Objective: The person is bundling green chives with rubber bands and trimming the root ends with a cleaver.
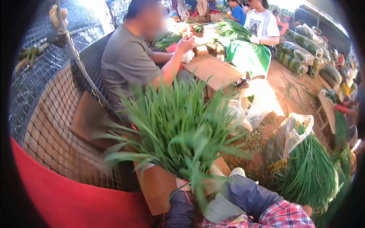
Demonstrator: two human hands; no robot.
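A large bunch of garlic chives (171,129) stands upright and fanned out in front of me, its leaf tips blurred by motion. At its base is my left hand (182,184), in a whitish glove below a dark sleeve, seemingly closed around the stems. A thin pink tie (186,194) hangs beside it. Leaves cover most of the fingers. A second dark sleeve (251,193) with plaid cloth reaches in from the right; leaves hide my right hand, and its grip cannot be made out. Under the bunch lies a brown board (152,188).
A large bundle of long green stems (308,167), partly in clear plastic, lies to the right. Left are wire netting (64,129) and red cloth (83,201). A person in grey (129,57) sits ahead beside a board (213,70); another wears white gloves. Wrapped bundles (294,57) are stacked behind.
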